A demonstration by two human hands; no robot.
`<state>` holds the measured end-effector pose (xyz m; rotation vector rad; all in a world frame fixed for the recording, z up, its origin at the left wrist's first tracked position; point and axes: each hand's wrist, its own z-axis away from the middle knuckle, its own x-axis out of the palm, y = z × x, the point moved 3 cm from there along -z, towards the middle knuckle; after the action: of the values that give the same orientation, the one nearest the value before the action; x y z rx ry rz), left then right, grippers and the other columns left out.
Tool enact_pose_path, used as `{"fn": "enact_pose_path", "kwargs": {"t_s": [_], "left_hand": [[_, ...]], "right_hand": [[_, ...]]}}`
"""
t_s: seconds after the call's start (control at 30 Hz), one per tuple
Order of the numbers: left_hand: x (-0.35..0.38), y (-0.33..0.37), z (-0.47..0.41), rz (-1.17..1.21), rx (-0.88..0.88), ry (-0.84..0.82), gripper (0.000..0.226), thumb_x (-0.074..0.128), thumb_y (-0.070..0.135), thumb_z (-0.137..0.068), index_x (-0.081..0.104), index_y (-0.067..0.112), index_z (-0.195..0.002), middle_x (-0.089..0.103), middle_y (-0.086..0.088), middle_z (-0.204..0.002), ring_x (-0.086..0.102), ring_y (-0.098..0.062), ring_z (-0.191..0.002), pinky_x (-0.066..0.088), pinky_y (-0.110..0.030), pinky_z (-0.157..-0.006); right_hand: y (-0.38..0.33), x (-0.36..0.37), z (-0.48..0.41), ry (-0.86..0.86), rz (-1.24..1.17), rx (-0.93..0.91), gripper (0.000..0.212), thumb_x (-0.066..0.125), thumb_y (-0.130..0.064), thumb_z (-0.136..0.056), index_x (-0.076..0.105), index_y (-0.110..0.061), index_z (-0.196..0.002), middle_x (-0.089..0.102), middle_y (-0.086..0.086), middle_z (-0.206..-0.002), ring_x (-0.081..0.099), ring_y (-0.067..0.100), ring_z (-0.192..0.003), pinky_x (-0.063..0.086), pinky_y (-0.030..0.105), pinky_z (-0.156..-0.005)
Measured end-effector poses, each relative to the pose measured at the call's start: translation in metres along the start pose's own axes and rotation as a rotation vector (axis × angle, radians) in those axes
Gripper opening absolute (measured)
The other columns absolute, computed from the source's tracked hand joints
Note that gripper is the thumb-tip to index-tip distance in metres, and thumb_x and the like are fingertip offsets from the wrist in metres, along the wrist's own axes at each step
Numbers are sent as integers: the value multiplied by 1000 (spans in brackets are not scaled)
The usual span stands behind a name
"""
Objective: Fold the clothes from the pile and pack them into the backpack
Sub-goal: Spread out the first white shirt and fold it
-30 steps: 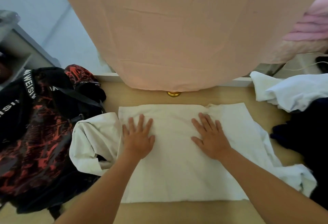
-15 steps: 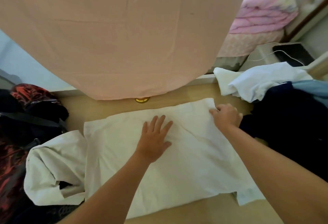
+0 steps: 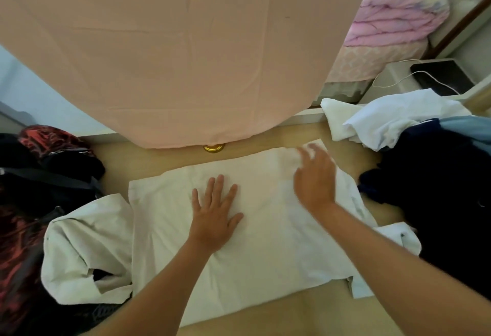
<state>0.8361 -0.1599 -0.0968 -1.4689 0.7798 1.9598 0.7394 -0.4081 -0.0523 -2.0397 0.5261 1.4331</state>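
Wooden surface (image 3: 305, 314) bearing white garment (image 3: 265, 250), spread centrally; left hand (image 3: 215, 218) flat, fingers straight, pressing it. Beyond, right hand (image 3: 314, 178) blurred, grip indeterminate. At left, backpack (image 3: 24, 216); far right, pile (image 3: 430, 176). Risk: unpinned right edge bunching, spoiling fold.

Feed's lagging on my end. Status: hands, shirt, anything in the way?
Left hand flat on white shirt. Right hand blurred over its far right corner, grip unclear. Unfolded sleeve bunched against backpack.

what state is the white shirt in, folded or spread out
Mostly spread: the white shirt lies flat under the left hand, one sleeve sticking out at its left side; no compact fold yet.
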Motion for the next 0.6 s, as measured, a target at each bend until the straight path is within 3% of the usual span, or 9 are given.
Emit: {"fn": "enact_pose_path", "kwargs": {"t_s": [0.07,0.13,0.2,0.27,0.37,0.43,0.5,0.6], "left_hand": [[-4,0,22,46,-22,145,59,31,49,-98,40,19,-148,21,-10,-161,17,-32,-149,18,-61,-115],[3,-5,55,63,-50,217,54,36,44,-97,54,13,-138,36,-12,-155,30,-35,-144,23,-62,-113],[17,-18,93,85,-104,173,61,39,52,-94,48,18,-144,33,-11,-157,27,-37,-145,16,-63,-115],[28,-28,117,84,-121,62,72,39,62,-92,27,29,-154,15,-6,-163,10,-35,-150,6,-58,-117],[30,-37,135,128,-43,-41,71,38,61,-92,22,33,-155,8,-2,-165,1,-31,-151,9,-52,-118],[12,-45,138,171,-74,-11,58,31,47,-95,31,31,-151,24,-1,-161,6,-22,-149,19,-49,-118],[-22,-65,141,124,-216,204,50,34,28,-95,44,24,-144,43,-5,-151,25,-23,-145,29,-47,-115],[-75,-115,166,32,-564,517,53,52,16,-84,48,11,-136,44,-16,-144,40,-38,-133,32,-48,-104]], "right_hand": [[-40,16,50,-184,-131,-236,52,56,-22,-86,52,-22,-138,44,12,-149,45,35,-132,42,51,-104],[-70,33,102,-464,-109,-424,58,39,-43,-94,33,-31,-151,23,9,-162,24,30,-148,24,57,-116],[-75,43,135,-562,-7,-511,67,33,-60,-94,19,-38,-155,7,5,-167,8,26,-153,9,64,-116],[-59,45,137,-525,74,-482,70,31,-67,-93,20,-39,-156,9,3,-166,10,25,-153,11,67,-112],[-35,37,127,-547,152,-404,65,24,-65,-96,16,-42,-156,8,3,-167,10,26,-153,17,68,-111],[-37,28,124,-588,189,-364,63,24,-59,-95,22,-40,-155,10,5,-166,15,29,-152,22,67,-110],[-56,18,122,-614,213,-294,63,32,-49,-93,29,-34,-154,13,11,-165,14,33,-151,17,64,-114],[-112,8,123,-711,208,-239,61,40,-32,-94,25,-23,-153,4,15,-164,2,33,-151,5,55,-120]]}}
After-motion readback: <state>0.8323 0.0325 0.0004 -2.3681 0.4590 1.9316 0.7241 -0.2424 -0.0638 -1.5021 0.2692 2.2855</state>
